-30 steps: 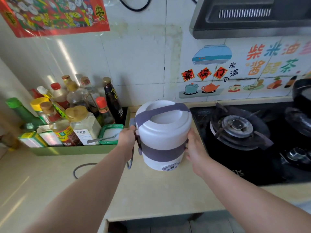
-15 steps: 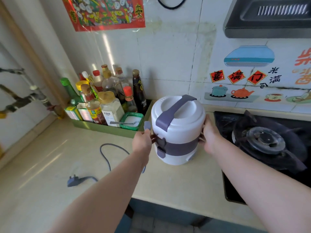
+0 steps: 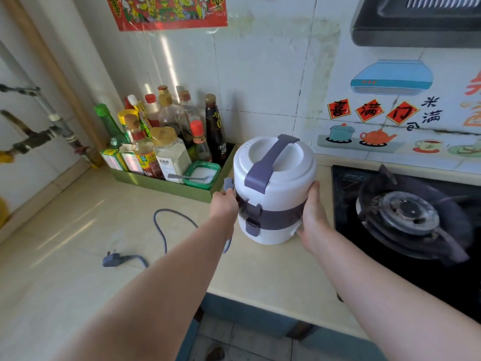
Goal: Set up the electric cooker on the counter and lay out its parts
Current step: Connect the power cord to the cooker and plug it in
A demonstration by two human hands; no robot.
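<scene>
The electric cooker (image 3: pixel 276 178) is a white cylinder with a grey-purple band, side latch and carry handle across its lid. It is held between both hands just above or on the beige counter (image 3: pixel 78 243), tilted slightly; I cannot tell whether it touches. My left hand (image 3: pixel 223 207) grips its left side by the latch, and a grey cord end (image 3: pixel 228 183) pokes up above that hand. My right hand (image 3: pixel 313 217) wraps around its right side. The grey power cord (image 3: pixel 162 230) loops over the counter to its plug (image 3: pixel 112 257).
A green tray (image 3: pixel 166 182) packed with several sauce bottles and a salt tub stands behind the cooker to the left, against the tiled wall. A black gas stove (image 3: pixel 406 214) lies right beside it, under a range hood (image 3: pixel 416 22). The counter's front edge (image 3: pixel 260 295) runs below my arms.
The view has swung left and closer, bringing the cord and plug into sight. The cooker has turned in my hands so its side latch faces me, and sits lower near the counter.
</scene>
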